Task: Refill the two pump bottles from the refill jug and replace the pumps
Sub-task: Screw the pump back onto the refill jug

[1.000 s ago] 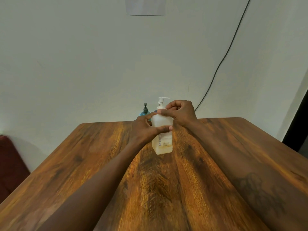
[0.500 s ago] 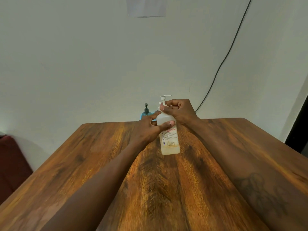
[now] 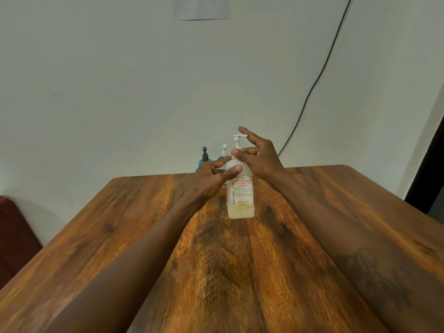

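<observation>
A translucent white pump bottle [image 3: 241, 200] with a printed label stands upright on the wooden table [image 3: 144, 224], a little pale liquid at its bottom. My left hand [image 3: 211, 180] grips its shoulder, thumb across the front. My right hand [image 3: 260, 157] pinches the pump collar with thumb and finger, the other fingers spread beside the white pump head [image 3: 239, 137]. Behind, at the table's far edge, stand a blue bottle with a dark pump [image 3: 204, 158] and a white pump top [image 3: 224, 151], its bottle hidden by my left hand.
A black cable [image 3: 312, 85] runs down the wall to the table's far edge. A dark red seat [image 3: 14, 236] sits left of the table. A dark doorway edge [image 3: 430, 164] is at the right.
The bottle has turned so its label faces me and has come slightly nearer. My right hand's fingers have opened out around the pump neck.
</observation>
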Demonstrator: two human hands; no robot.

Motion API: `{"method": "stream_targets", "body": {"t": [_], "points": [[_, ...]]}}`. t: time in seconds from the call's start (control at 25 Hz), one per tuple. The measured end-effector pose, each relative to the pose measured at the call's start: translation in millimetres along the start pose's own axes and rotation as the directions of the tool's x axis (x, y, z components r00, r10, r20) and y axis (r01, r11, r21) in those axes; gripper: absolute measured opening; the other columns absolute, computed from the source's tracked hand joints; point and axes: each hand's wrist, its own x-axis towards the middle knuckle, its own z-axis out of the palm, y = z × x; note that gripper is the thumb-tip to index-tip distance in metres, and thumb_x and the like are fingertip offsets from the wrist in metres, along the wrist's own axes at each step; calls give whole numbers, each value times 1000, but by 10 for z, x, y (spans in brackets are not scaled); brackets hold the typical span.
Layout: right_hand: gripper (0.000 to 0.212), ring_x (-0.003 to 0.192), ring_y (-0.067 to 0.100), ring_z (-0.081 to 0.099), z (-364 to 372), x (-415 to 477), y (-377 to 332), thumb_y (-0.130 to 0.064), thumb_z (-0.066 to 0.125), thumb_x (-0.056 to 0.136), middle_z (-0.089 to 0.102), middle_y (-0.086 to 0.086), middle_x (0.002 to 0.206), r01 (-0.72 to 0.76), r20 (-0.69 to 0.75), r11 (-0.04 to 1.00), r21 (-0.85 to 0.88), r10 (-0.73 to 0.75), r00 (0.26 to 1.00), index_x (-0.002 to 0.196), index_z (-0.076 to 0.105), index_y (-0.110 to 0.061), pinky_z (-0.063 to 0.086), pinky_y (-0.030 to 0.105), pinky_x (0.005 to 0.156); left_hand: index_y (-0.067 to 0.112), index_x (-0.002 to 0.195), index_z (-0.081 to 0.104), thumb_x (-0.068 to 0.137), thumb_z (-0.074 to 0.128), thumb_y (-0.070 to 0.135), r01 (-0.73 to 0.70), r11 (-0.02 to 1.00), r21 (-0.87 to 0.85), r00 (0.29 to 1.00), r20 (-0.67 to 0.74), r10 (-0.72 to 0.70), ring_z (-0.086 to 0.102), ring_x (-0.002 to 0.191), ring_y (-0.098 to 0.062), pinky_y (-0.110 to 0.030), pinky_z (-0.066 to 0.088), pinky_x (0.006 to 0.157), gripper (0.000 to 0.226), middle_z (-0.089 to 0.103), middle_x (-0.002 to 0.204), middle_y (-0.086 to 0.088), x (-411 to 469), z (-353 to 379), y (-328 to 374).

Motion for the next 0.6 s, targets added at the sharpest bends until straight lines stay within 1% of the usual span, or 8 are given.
{"method": "stream_targets", "body": {"t": [0.04,0.16,0.24,0.28,0.36,0.48,0.52,0.6], "points": [[66,110,22,72,-3,-13,8,-26,73,94,54,9,150,8,-5,1000,-9,-8,1000,153,44,-31,62,37,90,29,134,65,85,73,53,9,1000,-2,1000,-11,-9,74,99,-15,-31,63,76,55,76,115,9,5,30,23],[63,94,3,71,-50,-57,-45,-23,67,99,62,5,141,7,-32,999,-41,-8,999,155,40,-30,55,10,77,31,135,63,83,74,57,9,1000,24,999,-51,-7,72,104,-16,-35,63,79,59,72,125,7,-5,109,99],[62,98,5,70,-67,-73,-79,-24,63,101,63,6,140,13,-35,994,-107,-17,999,157,36,-31,47,2,73,30,136,62,83,74,55,5,999,41,998,-66,-2,70,106,-17,-41,62,85,60,70,129,5,-29,157,135],[62,105,11,70,-69,-81,-83,-25,61,102,62,6,141,19,-32,990,-137,-23,999,157,35,-31,45,3,76,29,137,62,85,74,52,9,999,42,997,-73,-6,70,107,-18,-42,61,87,59,69,130,4,-41,179,144],[61,115,19,69,-70,-108,-112,-26,60,102,62,8,141,26,-22,986,-166,-30,999,157,33,-31,47,13,89,27,138,61,86,73,50,13,999,45,996,-91,-8,70,107,-18,-43,61,87,58,69,131,4,-60,208,155],[61,118,20,67,-71,-137,-126,-27,58,103,64,8,140,43,-17,986,-161,-46,999,157,32,-35,47,30,107,26,138,62,87,74,49,3,998,55,996,-94,3,70,105,-17,-40,62,85,57,69,130,5,-72,219,175],[62,119,20,67,-81,-149,-125,-27,59,102,62,7,142,54,-15,985,-162,-57,998,157,32,-36,48,30,106,26,138,61,87,74,49,5,999,46,996,-93,-1,70,105,-16,-40,62,85,58,70,129,4,-77,221,176],[65,122,19,65,-123,-153,-117,-29,65,99,58,3,147,59,-18,986,-153,-62,998,156,34,-36,48,21,98,28,139,60,86,74,50,-3,1000,30,997,-76,5,70,106,-16,-36,62,83,59,71,128,4,-69,221,177]]}}
